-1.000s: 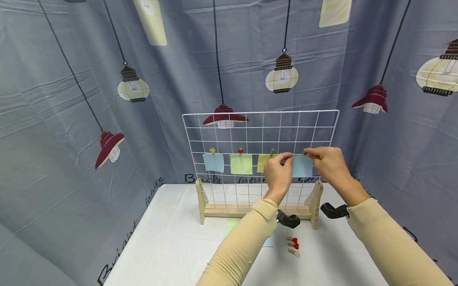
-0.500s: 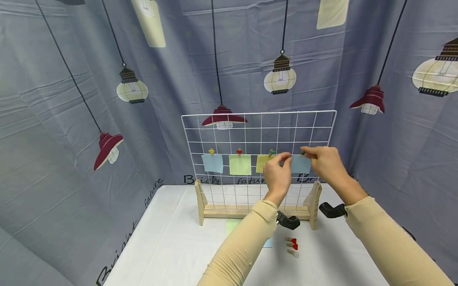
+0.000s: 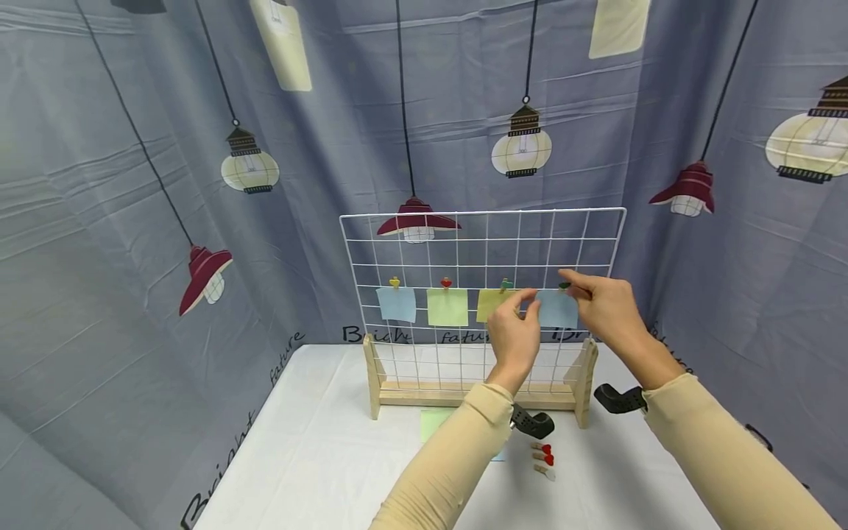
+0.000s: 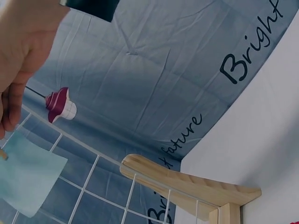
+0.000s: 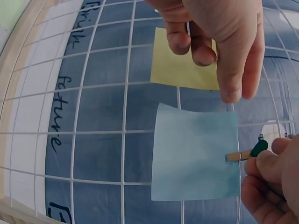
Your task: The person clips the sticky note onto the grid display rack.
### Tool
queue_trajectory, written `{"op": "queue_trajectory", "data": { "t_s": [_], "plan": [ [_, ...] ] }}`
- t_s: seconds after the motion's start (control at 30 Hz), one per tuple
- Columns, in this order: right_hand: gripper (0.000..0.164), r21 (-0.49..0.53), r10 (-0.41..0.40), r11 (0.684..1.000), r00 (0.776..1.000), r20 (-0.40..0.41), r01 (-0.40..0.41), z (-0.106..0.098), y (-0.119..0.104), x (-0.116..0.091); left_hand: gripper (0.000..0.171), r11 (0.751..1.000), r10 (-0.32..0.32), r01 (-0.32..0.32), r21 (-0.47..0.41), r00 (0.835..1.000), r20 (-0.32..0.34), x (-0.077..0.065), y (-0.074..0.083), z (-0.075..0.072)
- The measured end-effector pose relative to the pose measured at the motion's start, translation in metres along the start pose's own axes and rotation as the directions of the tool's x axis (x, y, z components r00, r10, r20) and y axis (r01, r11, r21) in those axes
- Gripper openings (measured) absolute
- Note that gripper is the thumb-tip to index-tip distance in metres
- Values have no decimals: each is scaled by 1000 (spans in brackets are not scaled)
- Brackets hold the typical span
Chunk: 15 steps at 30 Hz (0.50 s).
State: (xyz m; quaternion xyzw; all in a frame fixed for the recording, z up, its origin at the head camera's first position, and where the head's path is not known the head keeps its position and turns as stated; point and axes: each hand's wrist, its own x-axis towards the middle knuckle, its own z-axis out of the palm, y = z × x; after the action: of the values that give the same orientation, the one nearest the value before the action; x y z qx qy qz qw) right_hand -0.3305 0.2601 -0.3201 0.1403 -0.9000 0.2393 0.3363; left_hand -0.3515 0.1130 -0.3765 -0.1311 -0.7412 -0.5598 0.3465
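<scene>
A light blue sticky note [image 3: 557, 309] hangs on the right part of the white wire grid [image 3: 486, 239]. At its top edge sits a small wooden clothespin with a green head [image 5: 258, 148]. My right hand [image 3: 606, 305] is at that clothespin, its index finger and thumb parted around the green head. My left hand [image 3: 515, 331] hovers by the note's upper left corner, thumb and index finger apart with nothing between them. Behind the left hand, a yellow note [image 5: 184, 67] is partly hidden; it hangs from another green clothespin [image 3: 506, 284].
Further left hang a green note [image 3: 447, 308] under a red-heart clothespin and a blue note [image 3: 397, 305] under a yellow one. A wooden stand [image 3: 430, 395] carries the grid. On the white table [image 3: 318, 442] lie several clothespins [image 3: 545, 459] and a green note [image 3: 432, 423], partly behind my left arm.
My right thumb and index finger have spread from their pinch on the green clothespin, showing more of it. My left fingers have parted and come off the blue note's corner.
</scene>
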Motion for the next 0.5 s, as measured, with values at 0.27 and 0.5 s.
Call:
{"op": "queue_trajectory", "data": {
  "t_s": [0.27, 0.5],
  "plan": [
    [30, 2, -36, 999, 992, -117, 36, 1, 2, -13, 19, 996, -33, 35, -87, 999, 26, -11, -4, -17],
    [27, 20, -65, 997, 982, -178, 70, 9, 8, -31, 22, 995, -4, 10, -96, 998, 67, -20, -8, -33]
  ]
}}
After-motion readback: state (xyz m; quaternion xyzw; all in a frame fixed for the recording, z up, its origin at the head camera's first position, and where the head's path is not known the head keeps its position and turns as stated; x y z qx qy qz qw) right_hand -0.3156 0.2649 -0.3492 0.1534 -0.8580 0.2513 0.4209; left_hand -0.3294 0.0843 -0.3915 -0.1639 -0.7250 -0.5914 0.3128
